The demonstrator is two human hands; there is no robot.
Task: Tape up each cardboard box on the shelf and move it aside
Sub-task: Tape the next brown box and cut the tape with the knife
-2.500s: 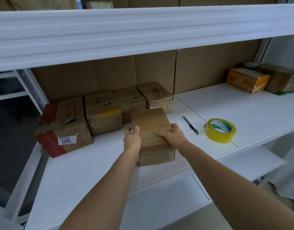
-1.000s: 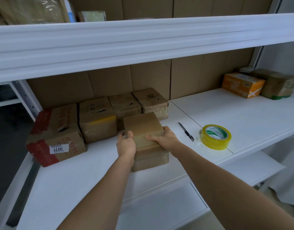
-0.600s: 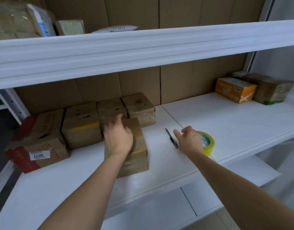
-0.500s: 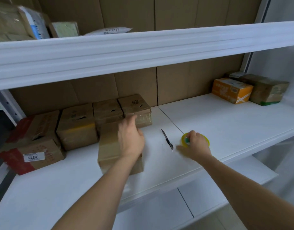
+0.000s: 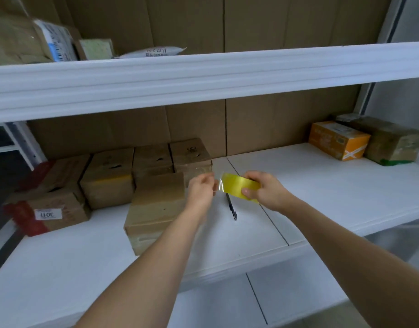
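A plain brown cardboard box (image 5: 156, 204) lies on the white shelf (image 5: 322, 185), in front of a row of similar boxes (image 5: 147, 162). My right hand (image 5: 263, 189) grips the yellow tape roll (image 5: 239, 188), held in the air just right of the box. My left hand (image 5: 201, 190) pinches the clear loose end of the tape at the roll's left edge. Both hands hover above the shelf, beside the box and apart from it.
A black utility knife (image 5: 231, 207) lies on the shelf under the roll. A red-taped box with a label (image 5: 47, 204) sits far left. An orange box (image 5: 337, 139) and a brown box (image 5: 391, 140) stand at the back right. Packages fill the upper shelf (image 5: 203, 72).
Both hands let go of the box. My right hand picked the tape roll up off the shelf, and my left hand came across to pinch its loose end.
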